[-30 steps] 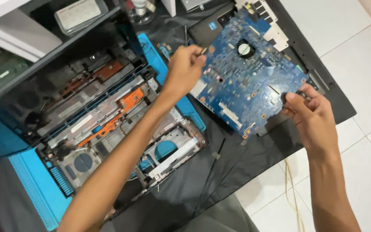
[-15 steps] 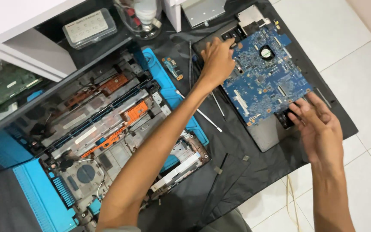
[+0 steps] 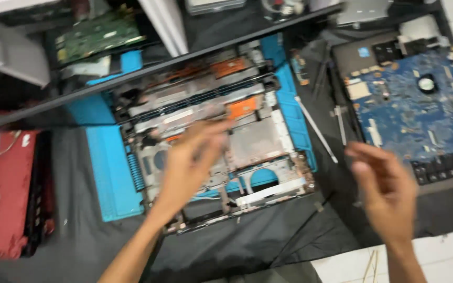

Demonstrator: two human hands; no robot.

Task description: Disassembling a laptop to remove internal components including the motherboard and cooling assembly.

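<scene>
Seen from above, a person's left hand (image 3: 190,162) hovers with fingers spread and empty over a stripped laptop base (image 3: 216,141), its metal frame and orange copper heat pipes exposed, which lies on a blue repair mat (image 3: 108,173) at the middle of the scene. The right hand (image 3: 386,188), also open and holding nothing (both hands are motion-blurred, so any contact with the chassis cannot be told), hangs in the air between the base and a blue motherboard (image 3: 412,112). That board rests on a dark grey laptop cover (image 3: 352,60) at the right, well apart from the left hand. A slim white spudger (image 3: 315,128) and a second thin tool (image 3: 340,123) lie on the black cloth (image 3: 268,246) between the mat and the board. A red laptop lid (image 3: 14,194) sits at the far left, and a green circuit board (image 3: 98,34) shows at the upper left, beyond a dark bar crossing the view. White floor tiles (image 3: 446,257) show at the lower right.
</scene>
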